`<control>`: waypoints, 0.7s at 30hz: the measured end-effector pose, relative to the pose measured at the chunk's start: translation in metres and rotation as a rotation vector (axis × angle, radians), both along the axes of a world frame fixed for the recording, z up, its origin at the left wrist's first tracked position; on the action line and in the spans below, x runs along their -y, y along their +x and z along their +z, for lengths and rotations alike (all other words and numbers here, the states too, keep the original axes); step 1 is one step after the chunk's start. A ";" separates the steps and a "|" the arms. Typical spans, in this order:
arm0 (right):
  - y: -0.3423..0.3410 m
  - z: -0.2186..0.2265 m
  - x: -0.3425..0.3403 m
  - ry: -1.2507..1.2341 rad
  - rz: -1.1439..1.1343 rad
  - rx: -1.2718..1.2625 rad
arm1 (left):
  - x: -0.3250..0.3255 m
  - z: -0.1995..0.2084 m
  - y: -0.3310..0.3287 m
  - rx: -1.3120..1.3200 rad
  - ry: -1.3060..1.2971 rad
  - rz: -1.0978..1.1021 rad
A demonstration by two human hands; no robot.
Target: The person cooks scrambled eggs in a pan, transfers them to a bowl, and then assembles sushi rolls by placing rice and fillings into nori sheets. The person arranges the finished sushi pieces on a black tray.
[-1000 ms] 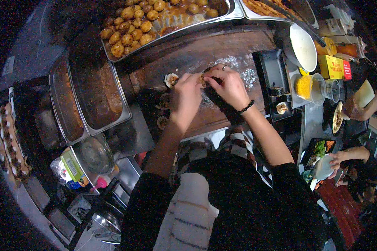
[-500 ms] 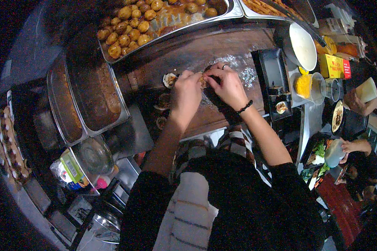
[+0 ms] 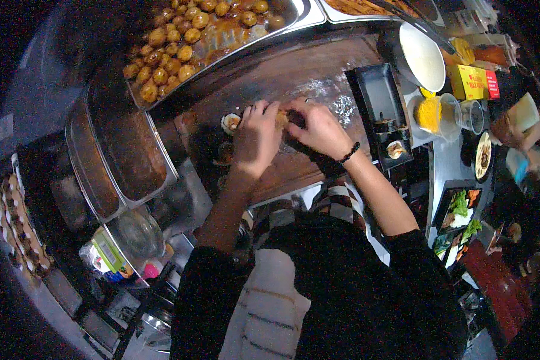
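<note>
Two hands meet over the wooden board [image 3: 300,67] | left hand [image 3: 257,139] and right hand [image 3: 324,127] curl nearly closed, fingertips on a brown food piece [image 3: 281,119] between them | black tray [image 3: 377,92] lies to the right.

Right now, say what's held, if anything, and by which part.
The left hand and right hand appear to pinch a brown food piece by its sides.
</note>
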State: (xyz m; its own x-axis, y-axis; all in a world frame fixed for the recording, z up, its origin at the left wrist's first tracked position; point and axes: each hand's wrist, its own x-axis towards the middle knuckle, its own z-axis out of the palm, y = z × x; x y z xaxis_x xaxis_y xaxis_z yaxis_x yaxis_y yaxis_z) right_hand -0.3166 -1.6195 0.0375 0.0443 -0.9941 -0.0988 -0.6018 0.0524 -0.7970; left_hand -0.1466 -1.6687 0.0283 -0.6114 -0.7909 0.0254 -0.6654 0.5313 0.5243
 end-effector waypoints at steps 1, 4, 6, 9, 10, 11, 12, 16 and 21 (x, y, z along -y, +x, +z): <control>-0.002 -0.001 -0.002 0.011 -0.021 0.017 | 0.001 0.000 -0.001 -0.014 -0.025 -0.009; -0.010 0.008 -0.009 0.005 -0.078 0.064 | 0.007 0.002 -0.002 -0.053 -0.001 -0.133; -0.018 0.023 -0.017 0.001 -0.109 0.085 | 0.013 0.004 -0.002 -0.015 0.051 -0.162; -0.038 0.045 -0.037 0.021 -0.126 0.112 | 0.018 0.002 -0.001 -0.010 0.155 -0.134; -0.046 0.053 -0.046 0.020 -0.152 0.139 | 0.020 0.001 -0.004 -0.018 0.195 -0.121; -0.053 0.061 -0.055 0.021 -0.172 0.170 | 0.021 0.006 -0.007 -0.057 0.234 -0.095; -0.060 0.068 -0.064 0.021 -0.192 0.200 | 0.021 0.011 -0.013 -0.098 0.239 -0.107; -0.093 0.080 -0.105 0.045 -0.275 0.259 | 0.025 0.039 -0.067 -0.225 0.200 -0.164; -0.119 0.085 -0.136 0.075 -0.436 0.342 | 0.018 0.031 -0.163 -0.280 0.047 -0.243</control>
